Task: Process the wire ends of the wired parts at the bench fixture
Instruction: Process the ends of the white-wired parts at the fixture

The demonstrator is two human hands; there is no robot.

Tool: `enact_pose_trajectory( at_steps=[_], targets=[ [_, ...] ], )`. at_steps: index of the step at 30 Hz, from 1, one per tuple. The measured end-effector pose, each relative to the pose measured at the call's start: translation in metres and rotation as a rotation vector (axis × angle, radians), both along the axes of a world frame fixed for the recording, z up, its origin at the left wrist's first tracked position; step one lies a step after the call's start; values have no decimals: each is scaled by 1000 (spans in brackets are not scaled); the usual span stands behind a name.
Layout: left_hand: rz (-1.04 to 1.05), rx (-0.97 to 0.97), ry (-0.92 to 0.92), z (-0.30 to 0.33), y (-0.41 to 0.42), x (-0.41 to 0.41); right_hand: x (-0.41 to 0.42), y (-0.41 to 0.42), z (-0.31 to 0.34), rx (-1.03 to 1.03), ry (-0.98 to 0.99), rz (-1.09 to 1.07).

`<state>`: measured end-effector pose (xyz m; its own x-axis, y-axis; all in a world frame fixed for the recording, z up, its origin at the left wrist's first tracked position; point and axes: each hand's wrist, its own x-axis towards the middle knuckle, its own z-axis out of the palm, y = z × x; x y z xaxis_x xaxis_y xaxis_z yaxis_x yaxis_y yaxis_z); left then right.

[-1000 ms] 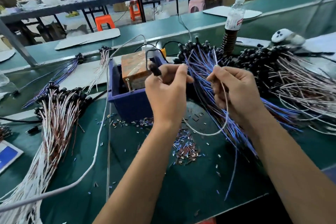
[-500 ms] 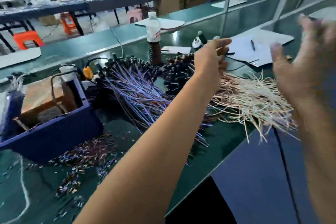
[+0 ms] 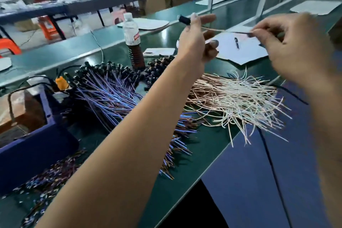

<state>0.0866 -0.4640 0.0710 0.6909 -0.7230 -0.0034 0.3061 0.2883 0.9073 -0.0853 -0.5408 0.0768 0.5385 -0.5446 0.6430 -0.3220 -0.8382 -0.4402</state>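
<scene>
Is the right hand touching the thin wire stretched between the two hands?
Touching. The head view shows the right hand pinching the far end of the thin pale wire between thumb and fingertips, no gap visible, while the left hand holds its black-capped end.

no writing can be read anywhere. the clear plastic bottle of dark drink (image 3: 132, 42) bears a white and red label (image 3: 133, 35), its print too blurred to make out. right of the bottle, the white paper sheet (image 3: 238, 50) shows no legible marks.
</scene>
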Motion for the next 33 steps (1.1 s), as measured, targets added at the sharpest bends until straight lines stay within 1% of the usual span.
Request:
enact_pose_trajectory(
  at_steps=[2,3,4,6,7,8,9,10,11,14,15,20,22,24,26,27,29,30,31,33],
  targets=[
    [50,94,-93,-5,-2,11,9,-4,-3,-67,48,-51],
    [88,154,-115,-11,-3,16,18,-7,-10,-83,115,-67],
    [116,224,-113,-17,-2,21,28,-10,-20,-90,228,-80],
    [147,402,-127,-35,3,30,46,-12,-45,-60,518,-63],
    [165,507,-194,-45,8,33,52,-11,-55,-33,624,-35],
    [209,617,-303,-58,11,37,56,-9,-64,-12,683,-18],
    [270,710,-409,-69,15,38,59,-9,-69,-4,702,-15],
    [339,773,-471,-77,17,38,61,-8,-73,-12,702,-18],
    [353,784,-456,-83,18,35,64,-8,-76,-29,702,-19],
    [185,636,-155,-92,8,25,73,-5,-78,-55,715,-23],
    [171,599,-102,-93,5,25,76,-2,-76,-44,702,-12],
    [165,552,36,-92,-5,26,84,13,-66,17,628,45],
    [178,515,12,-95,-6,28,85,15,-63,43,577,52],
    [253,442,-62,-96,-8,30,86,15,-63,49,514,51],
    [354,358,-113,-92,-8,31,90,14,-63,5,428,33],
    [393,322,-99,-89,-9,34,93,14,-62,-27,380,17],
    [422,266,9,-83,-8,38,103,12,-63,-91,344,0],
    [420,280,41,-82,-8,42,109,10,-64,-118,377,11],
    [420,356,14,-81,-6,46,114,8,-66,-136,444,30],
    [398,584,-168,-82,0,49,122,5,-74,-144,587,57]
  ],
)
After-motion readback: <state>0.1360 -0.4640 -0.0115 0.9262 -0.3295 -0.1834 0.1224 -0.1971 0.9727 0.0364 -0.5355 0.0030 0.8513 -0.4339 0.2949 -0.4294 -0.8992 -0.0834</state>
